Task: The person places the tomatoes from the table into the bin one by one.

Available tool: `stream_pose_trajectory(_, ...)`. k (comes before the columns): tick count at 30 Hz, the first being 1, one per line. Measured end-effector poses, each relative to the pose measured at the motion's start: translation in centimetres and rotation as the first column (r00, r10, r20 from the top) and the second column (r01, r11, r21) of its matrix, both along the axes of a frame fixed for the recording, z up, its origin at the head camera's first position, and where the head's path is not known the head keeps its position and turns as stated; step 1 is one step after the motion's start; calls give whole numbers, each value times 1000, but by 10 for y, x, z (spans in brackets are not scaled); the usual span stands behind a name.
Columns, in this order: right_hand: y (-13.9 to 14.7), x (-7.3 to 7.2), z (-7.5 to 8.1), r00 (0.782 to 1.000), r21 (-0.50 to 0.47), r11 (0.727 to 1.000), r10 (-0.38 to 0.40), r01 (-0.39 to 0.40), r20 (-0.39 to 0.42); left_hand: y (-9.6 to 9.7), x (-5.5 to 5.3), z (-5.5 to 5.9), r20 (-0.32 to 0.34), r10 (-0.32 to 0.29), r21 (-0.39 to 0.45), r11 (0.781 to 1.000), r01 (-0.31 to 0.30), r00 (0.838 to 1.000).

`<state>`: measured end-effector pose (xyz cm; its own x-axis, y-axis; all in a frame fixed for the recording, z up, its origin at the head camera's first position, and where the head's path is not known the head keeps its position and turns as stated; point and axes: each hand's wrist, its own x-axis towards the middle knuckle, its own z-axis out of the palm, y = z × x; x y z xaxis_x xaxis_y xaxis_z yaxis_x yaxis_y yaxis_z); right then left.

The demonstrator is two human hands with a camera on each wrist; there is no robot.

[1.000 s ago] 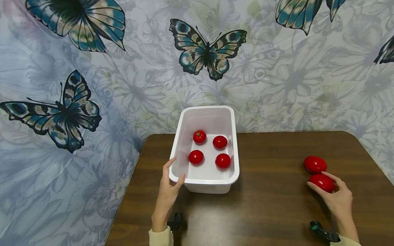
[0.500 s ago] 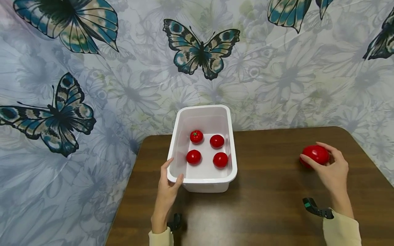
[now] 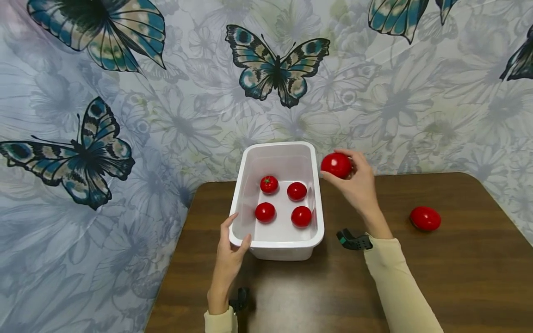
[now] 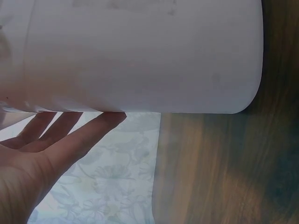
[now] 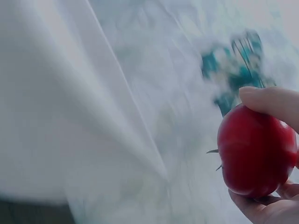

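My right hand (image 3: 356, 185) holds a red tomato (image 3: 335, 165) between thumb and fingers, raised just beside the right rim of a white plastic tub (image 3: 287, 244). In the right wrist view the tomato (image 5: 254, 149) shows small stem leaves on its left side. At the tub's near left corner rests my left hand (image 3: 228, 259), thumb by the front rim and fingers against the left side. The left wrist view shows its fingers (image 4: 93, 133) straight, touching the tub wall. Several tomatoes lie spaced apart on the tub floor, one with its green stem (image 3: 269, 184) upward.
One more tomato (image 3: 425, 218) lies on the right part of the brown wooden table (image 3: 333, 296). Behind the table's far edge hangs a flowered, butterfly-printed backdrop (image 3: 187, 92). Dark bands (image 3: 354, 239) sit at both wrists.
My right hand has picked up the nearer of two tomatoes at the right and carried it left to the tub's right rim. The left hand has stayed at the tub's corner.
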<state>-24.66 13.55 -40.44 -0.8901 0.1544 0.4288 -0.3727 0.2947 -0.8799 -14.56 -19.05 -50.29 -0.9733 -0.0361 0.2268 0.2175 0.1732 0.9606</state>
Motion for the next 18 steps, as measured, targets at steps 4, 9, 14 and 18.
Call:
stream_pose_trajectory(4, -35, -16, 10, 993, 2, 993, 121, -121, 7, 0, 0, 0, 2, 12, -10, 1000, -12, 1000)
stream_pose_trajectory(9, -55, -29, 12, 981, -29, 982, 188, -187, 40, 1, -1, -1, -2, 23, -36, 999, -23, 1000)
stream_pose_trajectory(14, -58, -34, 6, 979, -26, 982, 190, -188, 75, 0, -1, -1, 3, 23, -46, 999, -23, 1000)
stream_pose_trajectory(18, -58, -36, 0, 977, 2, 982, 188, -190, 103, -1, -1, 0, 6, 24, -42, 999, -24, 1000)
